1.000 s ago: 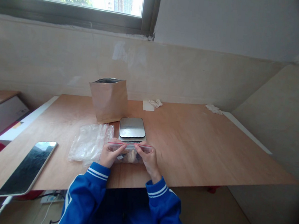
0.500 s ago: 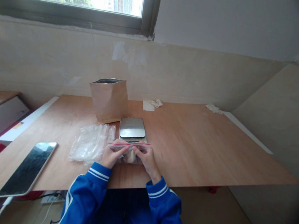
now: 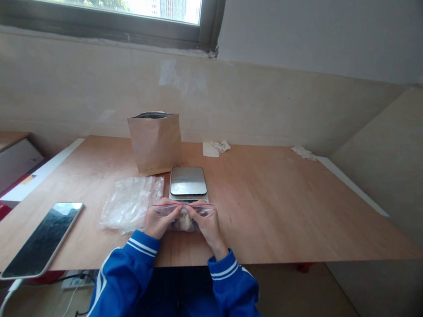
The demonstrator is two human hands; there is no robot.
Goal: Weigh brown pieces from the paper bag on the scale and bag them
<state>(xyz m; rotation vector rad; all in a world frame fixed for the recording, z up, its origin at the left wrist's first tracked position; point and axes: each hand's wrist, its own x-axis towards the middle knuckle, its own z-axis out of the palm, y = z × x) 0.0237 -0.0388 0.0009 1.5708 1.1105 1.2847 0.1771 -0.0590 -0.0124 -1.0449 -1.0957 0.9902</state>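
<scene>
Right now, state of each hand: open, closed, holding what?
Left hand: closed, pinching the top edge of the clear zip bag.
Right hand: closed, pinching the same bag's top edge.

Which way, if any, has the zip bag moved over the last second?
No. The zip bag still sits against the near edge of the scale, pinched by the left hand and right hand.
</scene>
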